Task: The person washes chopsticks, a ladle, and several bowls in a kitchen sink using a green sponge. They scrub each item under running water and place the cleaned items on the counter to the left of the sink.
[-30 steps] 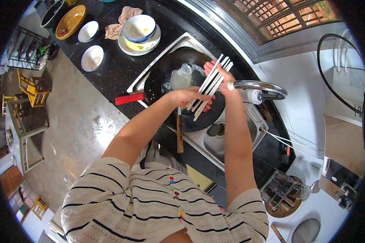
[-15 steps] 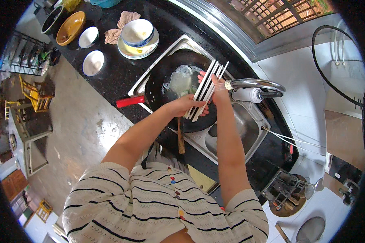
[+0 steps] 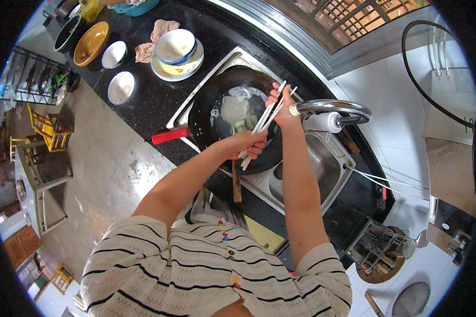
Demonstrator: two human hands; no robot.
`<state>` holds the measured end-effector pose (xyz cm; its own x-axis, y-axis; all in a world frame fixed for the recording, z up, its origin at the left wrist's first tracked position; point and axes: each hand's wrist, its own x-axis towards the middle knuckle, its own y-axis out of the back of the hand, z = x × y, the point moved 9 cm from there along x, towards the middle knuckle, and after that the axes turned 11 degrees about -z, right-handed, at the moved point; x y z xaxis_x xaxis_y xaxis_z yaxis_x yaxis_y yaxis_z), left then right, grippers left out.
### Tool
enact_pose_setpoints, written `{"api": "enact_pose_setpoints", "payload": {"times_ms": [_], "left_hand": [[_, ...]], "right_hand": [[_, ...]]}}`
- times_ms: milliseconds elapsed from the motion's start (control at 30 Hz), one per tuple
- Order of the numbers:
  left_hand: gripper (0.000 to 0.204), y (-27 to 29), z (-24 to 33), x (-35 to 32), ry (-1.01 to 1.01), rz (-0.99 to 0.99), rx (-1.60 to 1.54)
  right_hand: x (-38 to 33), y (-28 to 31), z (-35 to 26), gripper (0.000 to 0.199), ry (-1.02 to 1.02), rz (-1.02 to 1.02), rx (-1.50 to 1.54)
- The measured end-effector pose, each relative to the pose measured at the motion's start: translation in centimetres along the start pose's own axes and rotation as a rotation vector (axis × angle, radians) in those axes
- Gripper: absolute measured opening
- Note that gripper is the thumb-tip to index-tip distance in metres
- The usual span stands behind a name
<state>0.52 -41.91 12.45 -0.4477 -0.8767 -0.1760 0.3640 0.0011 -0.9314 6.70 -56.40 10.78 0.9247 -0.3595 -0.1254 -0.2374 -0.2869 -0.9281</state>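
Note:
A bundle of white chopsticks (image 3: 266, 119) slants between my two hands above a dark wok (image 3: 201, 119). My left hand (image 3: 248, 143) is closed round their lower part. Higher up, my right hand (image 3: 283, 110) has its fingers curled at the upper ends, right by the chrome faucet (image 3: 330, 108) spout. Water from the spout seems to run onto the right hand and chopsticks. The wok rests in the sink (image 3: 232, 57) and holds cloudy, foamy water (image 3: 232, 109). A pale green and white item (image 3: 243, 124) lies in it, partly hidden by the chopsticks.
The wok's red handle (image 3: 169, 136) sticks out left; a wooden handle (image 3: 237, 182) points toward me. A second metal basin (image 3: 322, 158) lies right. On the black counter stand stacked bowls and plates (image 3: 177, 50), two white bowls (image 3: 121, 87), a brown bowl (image 3: 91, 44) and a crumpled cloth (image 3: 161, 30).
The chopsticks have drawn into a tighter bundle. My left hand has closed round their lower part, and my right hand has shifted slightly toward their upper ends.

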Motion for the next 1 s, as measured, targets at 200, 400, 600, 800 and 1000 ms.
{"api": "enact_pose_setpoints", "payload": {"times_ms": [200, 400, 600, 800, 1000], "left_hand": [[0.026, 1.2, 1.3, 0.0, 0.047, 0.038, 0.156], [0.055, 5.1, 2.7, -0.1, -0.129, 0.155, 0.035], [0.057, 8.8, 1.1, 1.2, -0.236, 0.337, -0.347], [0.051, 7.6, 0.0, 1.0, -0.101, 0.196, -0.120], [0.029, 2.7, 0.8, 0.3, 0.035, 0.002, 0.121]], "right_hand": [[-1.4, -0.6, 3.3, 0.045, -0.227, 0.046, 0.003], [-2.2, -1.6, -2.6, 0.042, 0.177, 0.173, -0.144], [-4.3, -4.7, 0.3, 0.042, 0.244, 0.290, -0.498], [-4.0, -1.5, 0.6, 0.039, 0.175, 0.197, -0.281], [-3.0, 0.2, 3.3, 0.041, -0.077, 0.172, -0.076]]}}
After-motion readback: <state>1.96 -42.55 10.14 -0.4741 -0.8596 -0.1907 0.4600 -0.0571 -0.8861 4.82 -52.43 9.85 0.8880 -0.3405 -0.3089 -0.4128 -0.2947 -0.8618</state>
